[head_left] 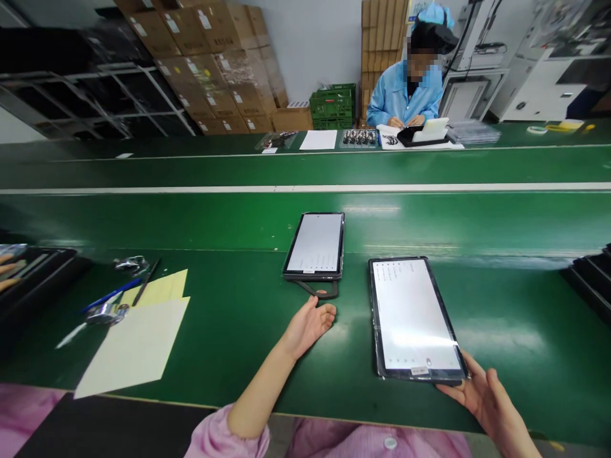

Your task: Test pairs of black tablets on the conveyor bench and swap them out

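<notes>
Two tablets with lit white screens lie on the green bench [229,331]. The farther tablet [315,245] sits at the belt's edge with a dark cable loop at its near end. My left hand [309,323] hovers just below that loop, fingers loosely apart, holding nothing. The nearer, larger tablet [413,317] lies to the right. My right hand [477,389] is at its near right corner, fingers spread under the edge, touching it.
Yellow and white paper sheets [138,337], a blue pen [109,296] and small metal parts lie at left. Black trays [33,273] stand at the left edge, more trays [592,277] at right. A co-worker in blue [405,95] works across the conveyor belt [305,216].
</notes>
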A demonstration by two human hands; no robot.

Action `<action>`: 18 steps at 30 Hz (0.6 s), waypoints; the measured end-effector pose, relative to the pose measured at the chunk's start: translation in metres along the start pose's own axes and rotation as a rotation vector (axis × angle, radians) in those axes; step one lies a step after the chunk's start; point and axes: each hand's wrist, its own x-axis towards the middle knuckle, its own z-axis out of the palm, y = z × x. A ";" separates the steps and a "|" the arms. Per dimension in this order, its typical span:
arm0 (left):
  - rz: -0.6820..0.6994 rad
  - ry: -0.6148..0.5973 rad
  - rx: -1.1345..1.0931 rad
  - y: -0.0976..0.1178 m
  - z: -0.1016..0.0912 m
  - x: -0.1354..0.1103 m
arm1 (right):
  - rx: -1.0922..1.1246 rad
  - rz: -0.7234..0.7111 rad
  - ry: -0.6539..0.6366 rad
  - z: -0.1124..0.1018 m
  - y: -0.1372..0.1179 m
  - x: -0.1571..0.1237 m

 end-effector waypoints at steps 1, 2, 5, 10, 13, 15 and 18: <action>-0.004 -0.002 0.004 -0.010 -0.001 -0.006 | -0.018 0.002 -0.015 0.001 -0.002 0.000; 0.002 0.001 0.005 -0.019 -0.002 -0.012 | -0.037 0.005 -0.029 0.002 -0.005 -0.001; 0.045 0.021 0.016 -0.045 -0.006 -0.035 | -0.098 0.011 -0.052 0.007 -0.015 -0.005; 0.020 0.038 0.071 -0.078 -0.013 -0.073 | -0.175 0.017 -0.032 0.002 -0.021 -0.006; -0.054 -0.007 0.147 -0.096 -0.016 -0.095 | -0.272 0.008 -0.016 -0.012 -0.022 -0.004; -0.092 -0.027 0.233 -0.103 -0.018 -0.109 | -0.385 0.006 -0.023 -0.021 -0.026 -0.003; -0.156 -0.053 0.395 -0.099 -0.022 -0.130 | -0.586 0.020 -0.067 -0.027 -0.042 -0.007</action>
